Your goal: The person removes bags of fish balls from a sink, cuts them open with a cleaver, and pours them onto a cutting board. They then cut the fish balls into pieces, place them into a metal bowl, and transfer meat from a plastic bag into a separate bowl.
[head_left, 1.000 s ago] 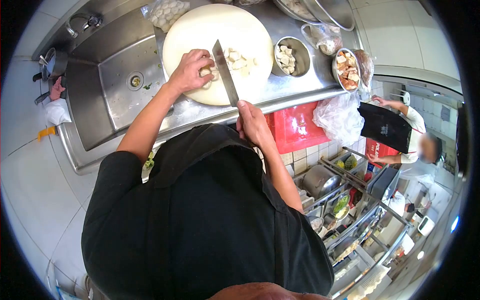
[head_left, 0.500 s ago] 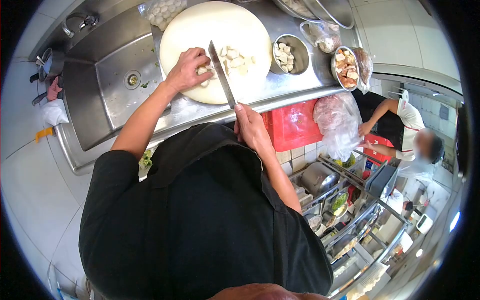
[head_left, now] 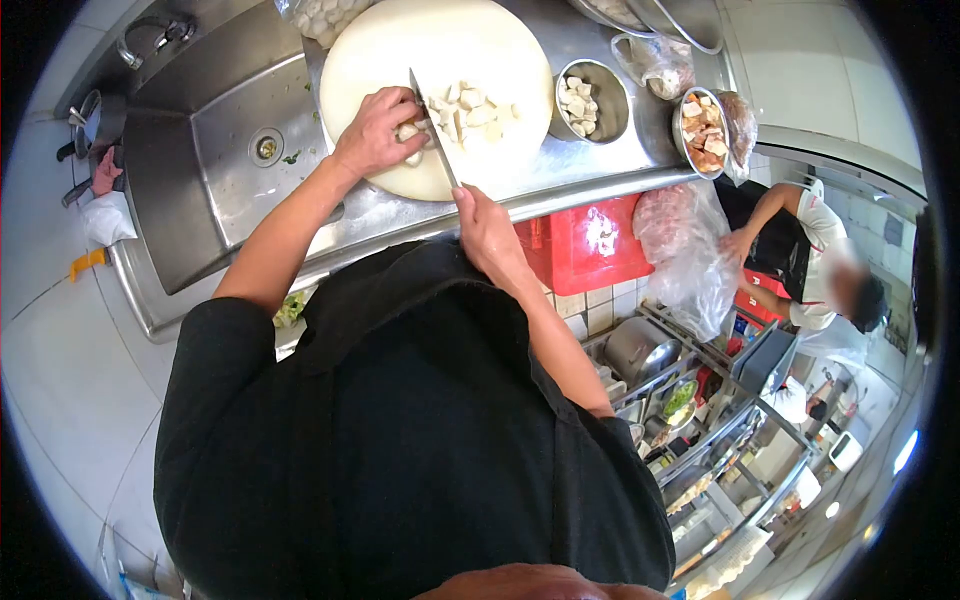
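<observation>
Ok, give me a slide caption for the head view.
Left hand steadies pale food on a round cutting board while right hand slices with a knife.

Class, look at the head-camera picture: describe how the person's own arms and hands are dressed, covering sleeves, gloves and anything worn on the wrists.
Both the left hand and right hand are bare, with no gloves. No watch or ring shows. The forearms are uncovered; black short sleeves of a black top end near the elbows.
</observation>
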A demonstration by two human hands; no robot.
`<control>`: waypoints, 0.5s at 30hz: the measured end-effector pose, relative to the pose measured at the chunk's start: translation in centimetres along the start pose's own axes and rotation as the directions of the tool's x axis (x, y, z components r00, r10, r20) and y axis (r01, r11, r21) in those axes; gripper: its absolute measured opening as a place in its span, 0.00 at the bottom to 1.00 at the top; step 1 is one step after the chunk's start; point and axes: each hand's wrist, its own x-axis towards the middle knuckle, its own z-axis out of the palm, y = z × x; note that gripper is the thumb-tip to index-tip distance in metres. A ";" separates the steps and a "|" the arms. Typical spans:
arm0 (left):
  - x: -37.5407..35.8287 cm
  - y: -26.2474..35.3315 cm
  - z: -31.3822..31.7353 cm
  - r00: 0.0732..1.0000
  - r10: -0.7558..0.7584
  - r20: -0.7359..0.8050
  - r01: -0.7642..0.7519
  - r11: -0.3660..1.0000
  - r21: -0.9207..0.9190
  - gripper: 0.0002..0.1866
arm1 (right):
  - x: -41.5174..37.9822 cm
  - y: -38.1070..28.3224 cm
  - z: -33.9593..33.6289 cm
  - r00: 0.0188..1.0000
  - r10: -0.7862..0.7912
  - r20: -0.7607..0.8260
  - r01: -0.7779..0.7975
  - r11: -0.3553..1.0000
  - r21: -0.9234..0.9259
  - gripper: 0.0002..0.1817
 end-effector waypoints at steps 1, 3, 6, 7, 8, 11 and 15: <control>0.0 -0.1 0.0 1.000 -0.009 0.007 0.009 1.000 0.005 0.16 | 0.3 0.0 0.0 1.000 -0.007 0.001 0.007 1.000 0.016 0.29; 0.0 -0.2 0.1 1.000 -0.017 0.014 0.017 1.000 0.011 0.16 | 0.7 0.5 0.1 1.000 -0.024 -0.002 0.024 0.998 0.050 0.29; 0.1 -0.1 0.1 1.000 -0.025 0.002 0.025 1.000 0.006 0.16 | -0.4 2.1 -0.6 0.999 -0.042 -0.004 0.042 0.998 -0.037 0.29; 0.1 0.1 -0.1 1.000 -0.029 -0.006 0.029 1.000 -0.001 0.16 | -0.7 2.3 -1.4 0.996 0.049 0.073 -0.050 0.999 0.011 0.29; -0.1 0.3 -0.1 0.999 -0.036 -0.011 0.036 0.999 -0.011 0.16 | -1.1 2.6 -2.5 0.978 0.141 0.156 -0.150 0.987 0.050 0.29; -0.6 -0.1 0.1 0.998 -0.064 -0.019 0.063 0.998 -0.004 0.19 | -1.7 3.3 -3.5 0.963 0.180 0.201 -0.214 0.962 0.167 0.31; -1.3 1.2 -0.9 0.998 0.024 -0.055 -0.022 0.999 0.026 0.24 | -1.8 2.0 -3.0 0.987 0.117 0.111 -0.135 0.976 0.171 0.30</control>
